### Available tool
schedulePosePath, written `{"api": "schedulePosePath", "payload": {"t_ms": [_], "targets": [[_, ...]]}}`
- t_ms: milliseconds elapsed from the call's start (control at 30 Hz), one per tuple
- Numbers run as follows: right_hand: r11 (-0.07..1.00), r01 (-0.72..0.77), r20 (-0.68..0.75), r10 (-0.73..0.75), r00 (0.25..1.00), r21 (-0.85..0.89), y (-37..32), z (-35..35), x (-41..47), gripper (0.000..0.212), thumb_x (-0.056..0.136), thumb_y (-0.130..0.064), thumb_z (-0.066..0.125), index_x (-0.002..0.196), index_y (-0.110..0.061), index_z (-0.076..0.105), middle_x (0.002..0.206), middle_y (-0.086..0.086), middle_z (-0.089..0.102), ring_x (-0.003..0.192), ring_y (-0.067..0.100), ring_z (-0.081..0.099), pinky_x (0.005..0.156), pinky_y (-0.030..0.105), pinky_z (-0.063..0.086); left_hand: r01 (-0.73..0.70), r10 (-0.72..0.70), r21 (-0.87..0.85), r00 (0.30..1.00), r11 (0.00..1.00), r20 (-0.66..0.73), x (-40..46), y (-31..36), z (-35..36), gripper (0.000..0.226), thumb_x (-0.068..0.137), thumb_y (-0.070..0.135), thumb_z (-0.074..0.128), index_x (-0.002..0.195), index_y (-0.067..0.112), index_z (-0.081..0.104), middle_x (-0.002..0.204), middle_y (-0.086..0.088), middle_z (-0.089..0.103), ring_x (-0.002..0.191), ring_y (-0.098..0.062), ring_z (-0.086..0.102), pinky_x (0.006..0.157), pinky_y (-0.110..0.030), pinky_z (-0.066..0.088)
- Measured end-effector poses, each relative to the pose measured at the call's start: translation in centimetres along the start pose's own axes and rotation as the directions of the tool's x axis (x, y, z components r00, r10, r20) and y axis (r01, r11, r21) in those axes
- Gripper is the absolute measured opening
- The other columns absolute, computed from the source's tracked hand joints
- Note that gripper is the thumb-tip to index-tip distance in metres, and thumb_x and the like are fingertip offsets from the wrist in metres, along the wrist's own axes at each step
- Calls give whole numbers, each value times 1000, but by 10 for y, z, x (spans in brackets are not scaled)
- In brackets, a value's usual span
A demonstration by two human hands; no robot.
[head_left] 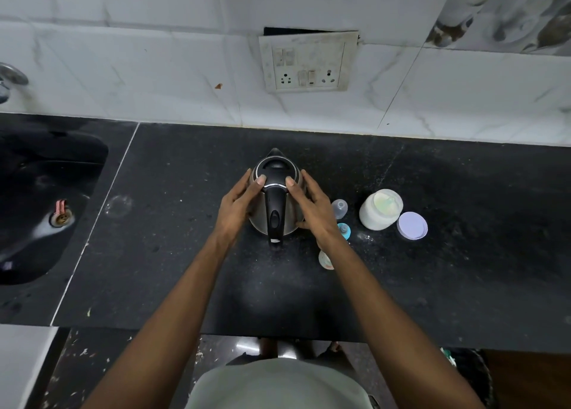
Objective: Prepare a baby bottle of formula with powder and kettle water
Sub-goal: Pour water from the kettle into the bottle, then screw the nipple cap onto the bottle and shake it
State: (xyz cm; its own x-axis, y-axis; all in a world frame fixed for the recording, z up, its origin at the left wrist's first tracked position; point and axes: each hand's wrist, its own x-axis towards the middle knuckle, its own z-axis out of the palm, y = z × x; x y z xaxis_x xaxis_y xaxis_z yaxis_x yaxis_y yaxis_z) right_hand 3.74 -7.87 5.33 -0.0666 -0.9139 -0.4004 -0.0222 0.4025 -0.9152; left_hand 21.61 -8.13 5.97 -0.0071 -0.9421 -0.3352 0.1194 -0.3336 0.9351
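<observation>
- A steel kettle (276, 192) with a black lid and black handle stands upright on the black stone counter (432, 269), at the middle of the frame, its spout pointing toward the tiled wall at the top.
- The left hand (239, 201) lies against the kettle's left flank, fingers fairly straight and spread along the body, its thumb tip resting on the left edge of the lid.
- The right hand (312, 204) mirrors it on the right flank, fingers extended along the steel, thumb tip on the lid's right edge. Neither hand curls around the handle, which shows bare between them.
- Just right of the right hand a small clear baby bottle (339, 208) stands on the counter, partly hidden by the wrist.
- Below the bottle, a blue teat ring (344, 231) peeks out beside the right wrist, and lower still a pale round cap (325, 260) shows partly under the forearm.
- Farther right, in the middle right of the frame, a white formula tub (378, 212) sits open, with pale powder and a light-coloured scoop visible inside.
- A lilac lid (412, 225) lies flat just beside the tub, at its lower right, touching or nearly touching it.
- A dark sink (37, 167) fills the left edge of the frame, with a tap at the upper left.
- A white switch-and-socket plate (306, 61) hangs on the marble wall, upper centre.
</observation>
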Motion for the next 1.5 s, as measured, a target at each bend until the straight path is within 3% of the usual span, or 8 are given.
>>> {"api": "schedulePosePath", "payload": {"t_ms": [400, 600, 733, 900, 1067, 1200, 1300, 1500], "targets": [[989, 14, 23, -10, 1000, -149, -5, -14, 2, 95, 65, -94, 65, 147, -54, 40, 158, -7, 47, 141, 19, 51, 106, 53, 54, -4, 8, 33, 993, 999, -120, 6, -9, 6, 79, 82, 67, 77, 150, 34, 55, 152, 7, 59, 137, -11, 57, 120, -46, 43], [973, 127, -86, -146, 985, -191, -14, -80, -8, 47, 96, -38, 73, 138, -18, 64, 129, 4, 67, 98, 7, 69, 77, 37, 66, -240, 277, 139, 863, 961, -423, -15, 2, 27, 59, 93, 55, 71, 142, 22, 64, 144, 9, 64, 131, 2, 58, 111, -21, 43], [919, 191, -70, -228, 971, -343, -8, -125, -2, 16, 98, -14, 71, 113, -12, 76, 105, 2, 78, 96, 13, 74, 87, 44, 64, -329, 404, 243, 814, 913, -418, -27, 7, 51, 47, 92, 42, 79, 130, 16, 71, 128, 3, 71, 123, -9, 66, 111, -35, 51], [892, 186, -35, -219, 975, -412, 2, -145, -3, 14, 95, -10, 71, 105, -15, 79, 90, -10, 75, 92, 14, 75, 86, 47, 64, -461, 617, 439, 713, 771, -335, -46, 9, 88, 32, 93, 12, 76, 125, 8, 72, 121, -3, 72, 116, -13, 69, 102, -26, 53], [811, 189, 34, -204, 978, -554, 14, -153, -3, 16, 95, -7, 69, 109, -10, 77, 102, 1, 78, 89, 11, 71, 91, 33, 60, -425, 584, 485, 775, 764, -240, -57, -19, 118, 30, 94, 12, 76, 124, 9, 73, 118, 1, 74, 110, -8, 69, 98, -26, 54], [699, 192, 150, -121, 981, -689, 32, -159, 0, 29, 93, 1, 67, 121, -7, 71, 116, 9, 75, 95, 16, 69, 91, 29, 57, -311, 397, 387, 903, 868, -164, -66, -56, 135, 32, 99, 11, 71, 130, 7, 70, 120, -1, 74, 111, 1, 70, 101, -27, 57], [574, 236, 227, -90, 970, -784, 47, -160, 3, 40, 90, 1, 68, 128, -9, 68, 123, 14, 71, 109, 29, 69, 98, 44, 57, -192, 241, 375, 966, 907, -89, -66, -81, 140, 52, 93, 27, 80, 141, 12, 63, 135, -2, 69, 124, -6, 66, 109, -31, 53], [370, 353, 353, -69, 933, -859, 71, -153, 11, 74, 86, 4, 70, 153, -17, 48, 149, 11, 49, 134, 31, 55, 115, 42, 44, -57, 88, 496, 995, 867, -39, -68, -111, 145, 97, 67, 40, 98, 149, 16, 53, 145, 5, 57, 133, -9, 54, 110, -28, 46]]}}
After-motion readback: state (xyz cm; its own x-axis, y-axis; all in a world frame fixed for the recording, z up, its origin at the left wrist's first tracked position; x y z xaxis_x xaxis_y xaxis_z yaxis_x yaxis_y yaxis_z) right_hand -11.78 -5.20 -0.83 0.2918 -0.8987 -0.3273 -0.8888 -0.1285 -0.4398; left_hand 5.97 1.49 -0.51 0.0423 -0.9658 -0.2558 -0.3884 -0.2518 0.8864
